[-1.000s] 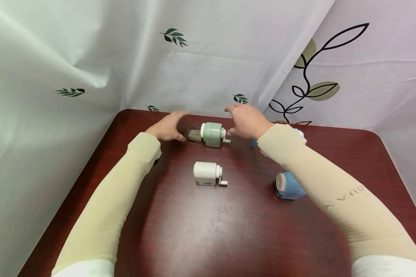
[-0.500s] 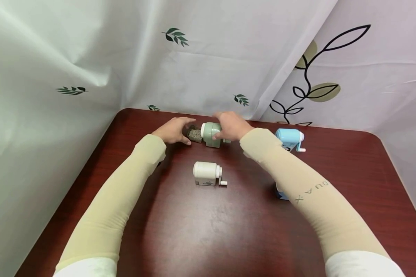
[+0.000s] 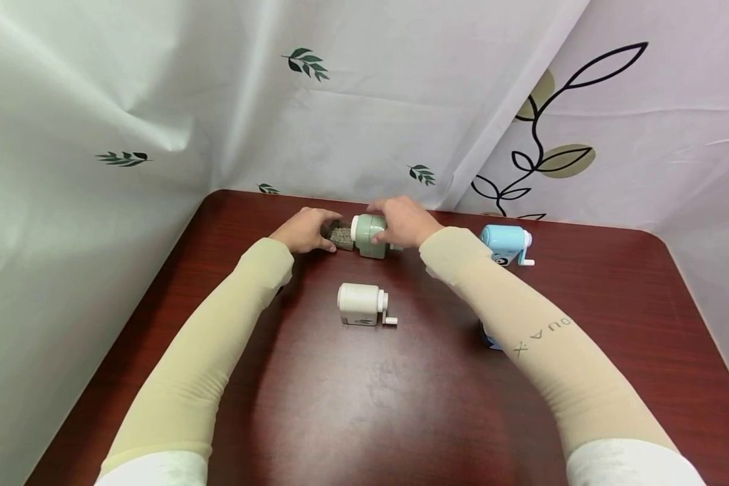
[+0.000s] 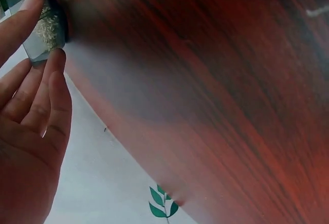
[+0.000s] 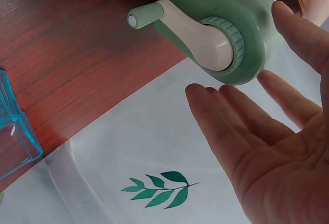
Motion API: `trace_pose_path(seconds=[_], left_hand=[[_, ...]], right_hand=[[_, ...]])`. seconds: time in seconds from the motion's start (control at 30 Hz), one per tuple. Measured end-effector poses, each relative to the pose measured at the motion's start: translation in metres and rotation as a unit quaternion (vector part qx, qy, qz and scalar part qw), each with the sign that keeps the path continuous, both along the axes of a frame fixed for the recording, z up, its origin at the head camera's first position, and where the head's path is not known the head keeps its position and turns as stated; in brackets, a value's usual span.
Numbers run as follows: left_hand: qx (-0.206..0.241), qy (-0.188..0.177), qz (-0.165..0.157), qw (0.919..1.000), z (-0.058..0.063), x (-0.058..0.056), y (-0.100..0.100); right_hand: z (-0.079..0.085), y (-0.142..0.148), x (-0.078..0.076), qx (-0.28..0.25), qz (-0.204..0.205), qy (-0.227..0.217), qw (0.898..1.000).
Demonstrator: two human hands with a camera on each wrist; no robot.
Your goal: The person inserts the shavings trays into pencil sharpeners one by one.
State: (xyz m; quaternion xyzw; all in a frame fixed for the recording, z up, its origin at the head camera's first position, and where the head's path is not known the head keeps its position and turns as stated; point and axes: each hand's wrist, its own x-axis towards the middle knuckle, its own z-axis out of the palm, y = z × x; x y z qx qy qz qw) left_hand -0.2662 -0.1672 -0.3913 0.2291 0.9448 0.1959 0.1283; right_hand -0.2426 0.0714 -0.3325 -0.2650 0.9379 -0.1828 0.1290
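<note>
The left sleeve point(image 3: 200, 358) and the right sleeve point(image 3: 541, 344) run up from the bottom edge of the head view. Against the right sleeve, right of centre, a dark blue thing point(image 3: 491, 339) is mostly hidden, with only a corner showing. The white sharpener point(image 3: 360, 302) stands on the red-brown table point(image 3: 364, 412) near mid-frame, its crank toward the right. At right centre, the light blue sharpener point(image 3: 501, 236) is partly covered along its lower left by that sleeve.

Farther up, just above mid-frame, the green sharpener point(image 3: 368, 249) stands near the table's back edge. It is soft green with a white round left end; the right wrist view, which cuts off part of it at the top, shows a cream crank point(image 5: 198, 36) with a green knob. The clear drawer point(image 3: 342, 237), full of pale shavings, sits just left of it; whether the 2 touch is unclear.

The right hand point(image 3: 405, 221) covers the sharpener's right side, fingers spread and nearly straight, thumb and fingertips at its edges. The left hand point(image 3: 304, 231) has its thumb and lightly bent fingers around the drawer; whether they pinch it I cannot tell. A clear blue thing point(image 5: 19, 118) is cut off at the right wrist view's left edge. Behind, a leaf-printed white curtain point(image 3: 364, 128) fills the upper frame.
</note>
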Motion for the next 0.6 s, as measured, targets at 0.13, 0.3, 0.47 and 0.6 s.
trace_pose_path(seconds=[0.13, 0.3, 0.47, 0.6], left_hand=[[-0.001, 0.001, 0.017, 0.9998, 0.0008, 0.0008, -0.0023], [0.005, 0.008, 0.024, 0.9997, 0.002, 0.0015, -0.0034], [0.008, 0.008, 0.028, 0.9995, 0.0025, 0.0027, -0.0032], [0.01, 0.007, 0.031, 0.9994, 0.0019, 0.0035, -0.0038]], right_hand=[[-0.0008, -0.0009, -0.001, 0.003, 0.004, 0.004, 1.0], [-0.0007, -0.0021, -0.0022, 0.012, 0.009, 0.011, 1.0], [-0.0008, -0.0027, -0.0017, 0.014, 0.007, 0.009, 1.0], [-0.0013, -0.004, -0.0008, 0.012, 0.0, 0.007, 1.0]])
